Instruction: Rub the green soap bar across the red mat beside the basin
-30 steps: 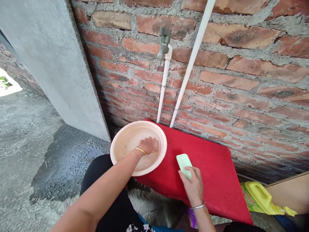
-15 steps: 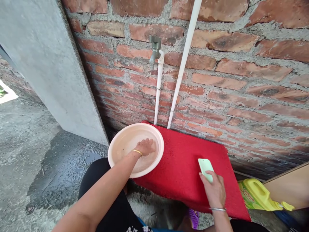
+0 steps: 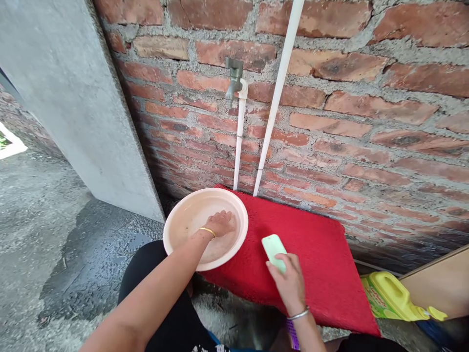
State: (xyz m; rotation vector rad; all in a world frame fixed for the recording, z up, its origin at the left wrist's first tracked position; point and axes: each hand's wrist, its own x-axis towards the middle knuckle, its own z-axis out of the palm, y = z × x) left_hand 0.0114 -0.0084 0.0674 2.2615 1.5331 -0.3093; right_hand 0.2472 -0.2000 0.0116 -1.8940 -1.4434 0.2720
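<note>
Nearest the camera, the right hand (image 3: 289, 286), a silver bangle at its wrist, gripped the near end of a pale green scrubber (image 3: 273, 249) and pressed it flat on the red mat (image 3: 322, 274). The left hand (image 3: 222, 223), wearing a gold bangle, rested with fingers loosely spread inside the peach basin (image 3: 183, 222), which overlapped the mat's left edge; it clasped nothing. The scrubber lay just right of the basin, near the mat's front. Off the mat's right corner stood a yellow jug (image 3: 394, 293); its label print was too small to read. Behind the mat, a tap (image 3: 233, 80) and two white pipes (image 3: 273, 112) ran along the brick wall (image 3: 366, 122).
</note>
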